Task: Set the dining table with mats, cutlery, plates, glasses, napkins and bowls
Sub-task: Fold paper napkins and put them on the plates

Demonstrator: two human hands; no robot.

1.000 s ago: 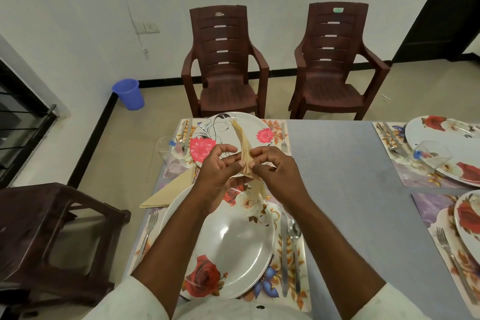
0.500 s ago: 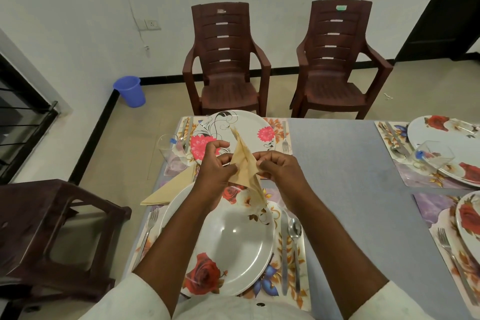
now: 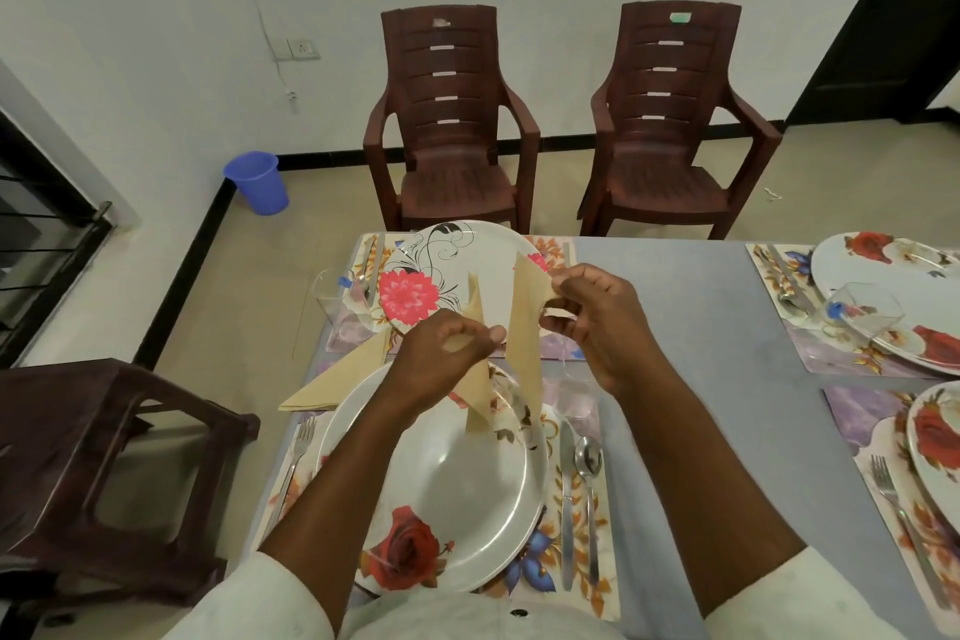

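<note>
Both hands pinch a beige napkin (image 3: pixel 524 327) in the air above the near plate (image 3: pixel 457 499): the left hand (image 3: pixel 447 346) holds one part between thumb and curled fingers, the right hand (image 3: pixel 589 309) nips another part by its upper edge, and the paper hangs between them in two pointed flaps. Much of the table (image 3: pixel 691 327) looks laid already. The near mat (image 3: pixel 582 551) carries its plate, a fork (image 3: pixel 297 457), a knife (image 3: pixel 566 494) and a spoon (image 3: pixel 588 483), and the far setting has a plate (image 3: pixel 452 270), a glass (image 3: pixel 332 296) and a folded napkin (image 3: pixel 343 377). This napkin has yet to be set down, and no bowls show.
</note>
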